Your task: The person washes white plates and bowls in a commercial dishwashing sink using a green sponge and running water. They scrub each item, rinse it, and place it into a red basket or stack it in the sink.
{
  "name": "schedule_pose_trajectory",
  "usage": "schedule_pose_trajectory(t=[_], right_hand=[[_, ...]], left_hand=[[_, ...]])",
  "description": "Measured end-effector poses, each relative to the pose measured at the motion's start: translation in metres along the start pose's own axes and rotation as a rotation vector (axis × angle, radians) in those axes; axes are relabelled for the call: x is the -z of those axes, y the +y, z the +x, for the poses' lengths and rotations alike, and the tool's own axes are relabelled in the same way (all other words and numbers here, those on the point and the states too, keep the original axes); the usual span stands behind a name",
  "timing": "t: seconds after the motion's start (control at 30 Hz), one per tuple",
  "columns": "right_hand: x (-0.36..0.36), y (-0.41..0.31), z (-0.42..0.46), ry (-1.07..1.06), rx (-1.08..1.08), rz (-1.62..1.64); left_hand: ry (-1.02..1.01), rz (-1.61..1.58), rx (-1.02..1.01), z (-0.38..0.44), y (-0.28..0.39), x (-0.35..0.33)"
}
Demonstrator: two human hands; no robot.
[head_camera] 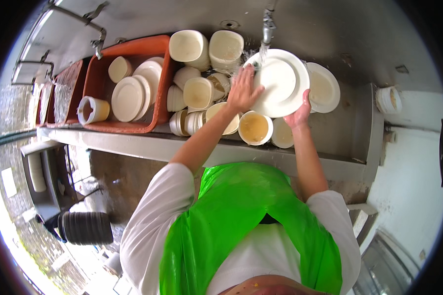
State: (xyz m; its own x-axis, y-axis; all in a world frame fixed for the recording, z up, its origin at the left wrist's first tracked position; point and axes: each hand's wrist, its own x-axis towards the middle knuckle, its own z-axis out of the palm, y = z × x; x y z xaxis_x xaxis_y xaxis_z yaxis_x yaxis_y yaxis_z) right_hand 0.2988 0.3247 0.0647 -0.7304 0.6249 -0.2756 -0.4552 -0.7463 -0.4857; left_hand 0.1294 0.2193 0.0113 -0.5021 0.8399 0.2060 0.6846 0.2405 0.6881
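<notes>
My right hand [299, 112] grips the lower right rim of a round white plate [280, 105], thumb on the upper side. Tilted, the plate stands under a metal tap [267, 29], with water running onto its upper left rim. My left hand [242, 90] lies palm-down against the plate's left edge, its thumb spread over the face. A small dark thing [256, 65] shows by its fingertips, too small to name. Whether that hand holds anything is hidden. Below the hands are a round bowl of cloudy yellowish liquid [254, 128] and another white dish [282, 133].
Stacked cream bowls [188, 46] crowd the steel sink [339, 136] on the left. An orange plastic tub [129, 48] there holds plates, a bowl and a white container. Another plate [321, 86] lies behind my right hand. A white tub [388, 100] stands beyond the sink's right wall.
</notes>
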Motion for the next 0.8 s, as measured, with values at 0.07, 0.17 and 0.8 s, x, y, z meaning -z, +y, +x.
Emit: schedule_pose_trajectory(t=[0.07, 0.17, 0.8], right_hand=[[-0.007, 0.021, 0.0, 0.02, -0.097, -0.099], [-0.007, 0.027, 0.018, 0.134, -0.206, -0.058], [0.141, 0.074, 0.092, 0.538, -0.564, -1.576]], left_hand=[[0.278, 0.197, -0.281, 0.013, -0.019, -0.017], [0.012, -0.105, -0.404, -0.002, 0.032, -0.009], [1.208, -1.467, 0.848, -0.163, -0.199, 0.226]])
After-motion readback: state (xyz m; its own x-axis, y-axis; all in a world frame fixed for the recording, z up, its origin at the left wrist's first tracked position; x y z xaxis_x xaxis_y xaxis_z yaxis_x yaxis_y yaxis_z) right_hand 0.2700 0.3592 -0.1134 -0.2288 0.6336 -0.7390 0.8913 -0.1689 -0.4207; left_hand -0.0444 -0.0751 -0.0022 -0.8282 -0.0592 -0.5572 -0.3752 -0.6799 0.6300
